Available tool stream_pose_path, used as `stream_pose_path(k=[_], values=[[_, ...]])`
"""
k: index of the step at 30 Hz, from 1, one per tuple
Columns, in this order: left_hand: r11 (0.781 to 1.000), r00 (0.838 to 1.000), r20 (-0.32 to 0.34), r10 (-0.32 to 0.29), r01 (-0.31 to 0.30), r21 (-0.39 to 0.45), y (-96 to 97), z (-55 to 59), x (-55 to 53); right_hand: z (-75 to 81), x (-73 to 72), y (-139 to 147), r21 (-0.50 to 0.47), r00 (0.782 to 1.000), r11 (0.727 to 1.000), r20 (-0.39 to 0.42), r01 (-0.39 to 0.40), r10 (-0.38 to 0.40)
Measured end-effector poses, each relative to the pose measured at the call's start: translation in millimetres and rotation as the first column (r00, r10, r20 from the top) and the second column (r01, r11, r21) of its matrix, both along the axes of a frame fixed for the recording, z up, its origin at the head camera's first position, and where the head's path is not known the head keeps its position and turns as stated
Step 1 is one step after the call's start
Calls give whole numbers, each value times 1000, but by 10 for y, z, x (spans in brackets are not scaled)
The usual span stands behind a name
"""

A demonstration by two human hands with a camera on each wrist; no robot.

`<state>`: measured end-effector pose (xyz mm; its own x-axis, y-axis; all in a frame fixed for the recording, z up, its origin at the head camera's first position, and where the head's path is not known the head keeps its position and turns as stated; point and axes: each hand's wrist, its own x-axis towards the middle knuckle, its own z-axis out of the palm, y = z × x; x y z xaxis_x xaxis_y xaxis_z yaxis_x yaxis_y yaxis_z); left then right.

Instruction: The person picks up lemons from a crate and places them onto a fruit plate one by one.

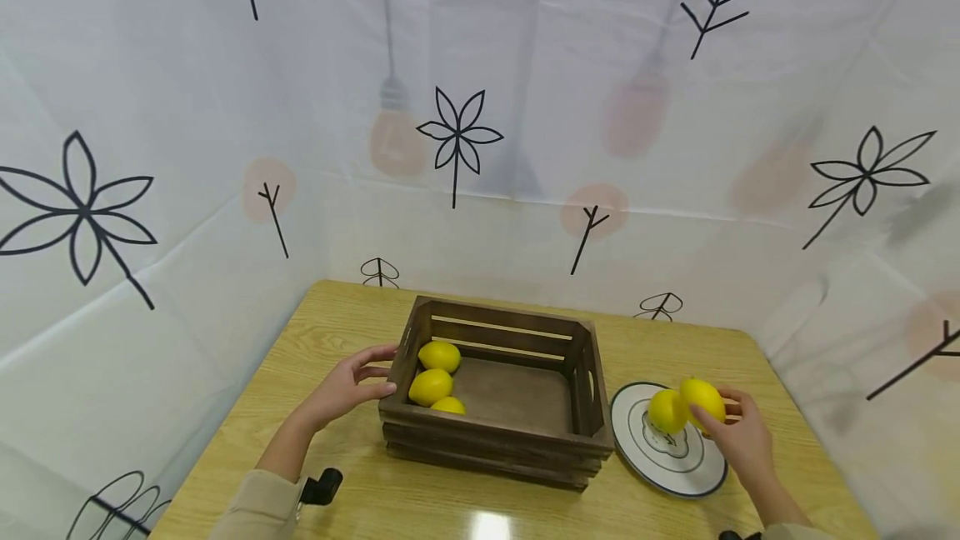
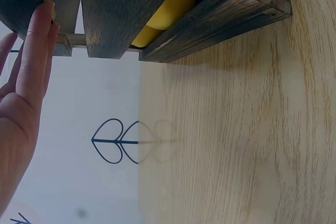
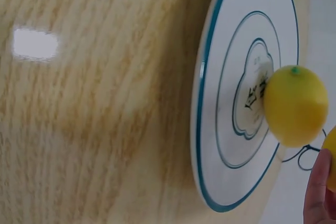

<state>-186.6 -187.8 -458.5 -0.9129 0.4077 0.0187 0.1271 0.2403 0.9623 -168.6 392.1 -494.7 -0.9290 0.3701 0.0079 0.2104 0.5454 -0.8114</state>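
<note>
My right hand (image 1: 746, 436) grips a lemon (image 1: 702, 401) over the right part of a white plate (image 1: 633, 401) with a dark rim. Beside it, a second lemon (image 3: 295, 106) rests on the plate. The held lemon shows only in part at the edge of the right wrist view. My left hand (image 1: 348, 386) touches the left end of a brown slatted wooden crate (image 1: 495, 432), its fingers extended. Inside the crate, along its left side, lie three lemons (image 1: 431, 387); the nearest is partly hidden by the front wall. Through the slats, yellow fruit (image 2: 170, 11) shows in the left wrist view.
The crate stands mid-table, with the plate close to its right end. A light wood table (image 1: 345, 315) carries both. Behind and at the sides hangs a white cloth (image 1: 517, 157) printed with plants. A black wrist device (image 1: 322, 486) sits by the left sleeve.
</note>
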Motion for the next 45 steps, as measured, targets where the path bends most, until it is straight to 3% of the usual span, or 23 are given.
stream_pose_path(k=[5,8,12,19,36,45], values=[[1000,1000,-4,1,-1,0,3,3,6,-326,-98,247,-5,1000,1000,-8,-30,30],[1000,1000,-5,0,0,3,5,6,8,-412,-122,316,-20,999,999,0,-42,42],[1000,1000,-6,-1,2,8,8,8,5,-308,-87,239,-12,998,1000,49,-26,26],[1000,1000,-6,-4,4,8,7,4,1,-70,37,7,20,983,996,167,-82,78],[1000,1000,-5,-8,9,17,10,17,14,-152,-73,-65,117,961,983,255,-141,107],[1000,1000,-5,-2,2,13,13,31,11,-29,-28,-32,101,964,980,220,-172,147]])
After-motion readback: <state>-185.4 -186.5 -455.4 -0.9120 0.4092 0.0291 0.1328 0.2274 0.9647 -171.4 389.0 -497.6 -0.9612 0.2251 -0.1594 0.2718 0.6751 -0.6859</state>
